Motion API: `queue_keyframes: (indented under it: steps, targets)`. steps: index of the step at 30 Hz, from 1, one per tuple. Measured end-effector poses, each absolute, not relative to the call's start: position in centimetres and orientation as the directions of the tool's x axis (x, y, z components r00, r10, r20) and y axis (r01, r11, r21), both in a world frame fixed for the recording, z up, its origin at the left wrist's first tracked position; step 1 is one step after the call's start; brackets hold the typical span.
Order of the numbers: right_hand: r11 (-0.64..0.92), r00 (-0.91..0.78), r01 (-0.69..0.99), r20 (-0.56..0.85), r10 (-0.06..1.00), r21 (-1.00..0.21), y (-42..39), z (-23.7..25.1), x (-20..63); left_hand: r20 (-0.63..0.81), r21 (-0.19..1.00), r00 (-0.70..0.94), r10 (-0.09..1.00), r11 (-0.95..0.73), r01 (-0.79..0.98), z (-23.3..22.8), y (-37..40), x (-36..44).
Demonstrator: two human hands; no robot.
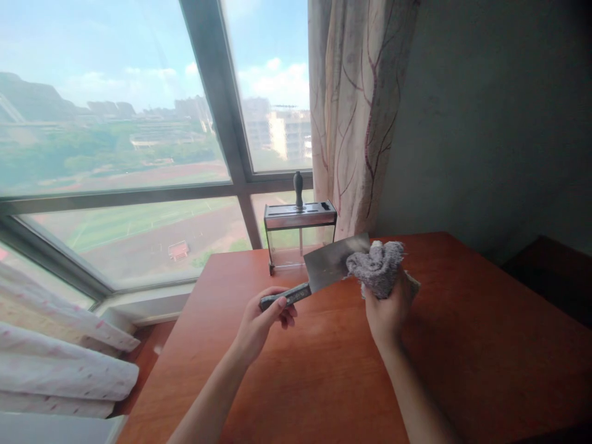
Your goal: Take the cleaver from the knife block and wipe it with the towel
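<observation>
Left hand (261,320) clenching cleaver (324,271) handle, blade running toward 2 o'clock above table (462,370). Right hand (386,308) gripping gray cloth (377,265), pressing on blade's far end, at 3 o'clock from left-hand fingers (284,311). Knife rack (300,237) standing at 12 o'clock.

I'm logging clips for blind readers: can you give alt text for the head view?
A left hand holds a broad steel cleaver by its dark handle while the right hand presses a grey fluffy cloth against the blade, above a reddish wooden table. Behind stands a clear knife block by the window.
</observation>
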State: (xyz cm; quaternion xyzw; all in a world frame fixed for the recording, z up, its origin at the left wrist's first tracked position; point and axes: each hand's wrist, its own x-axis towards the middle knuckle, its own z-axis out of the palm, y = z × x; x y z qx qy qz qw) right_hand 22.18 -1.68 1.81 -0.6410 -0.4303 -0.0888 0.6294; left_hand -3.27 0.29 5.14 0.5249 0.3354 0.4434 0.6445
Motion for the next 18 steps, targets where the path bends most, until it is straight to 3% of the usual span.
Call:
queue_keyframes:
  steps: [5, 9, 13, 18]
  targets:
    - [0.271, 0.256, 0.817, 0.741, 0.621, -0.509, -2.4, 2.4, 18.6, 0.026, 0.974, 0.376, 0.926, 0.061, -0.219, 4.8, 0.3, -2.7]
    - [0.398, 0.060, 0.814, 0.742, 0.667, -0.424, -2.8, 2.5, 16.6, 0.035, 0.973, 0.371, 0.928, 0.053, -0.225, 4.5, 0.5, -2.7]
    - [0.281, 0.127, 0.871, 0.736, 0.665, -0.404, -2.3, 2.8, 18.0, 0.036, 0.982, 0.387, 0.921, 0.039, -0.184, 4.6, 0.3, -2.8]
    - [-0.100, 0.385, 0.902, 0.678, 0.626, -0.420, -1.1, 3.2, 22.3, 0.044, 0.988, 0.424, 0.904, 0.024, -0.154, 5.0, 0.1, -2.8]
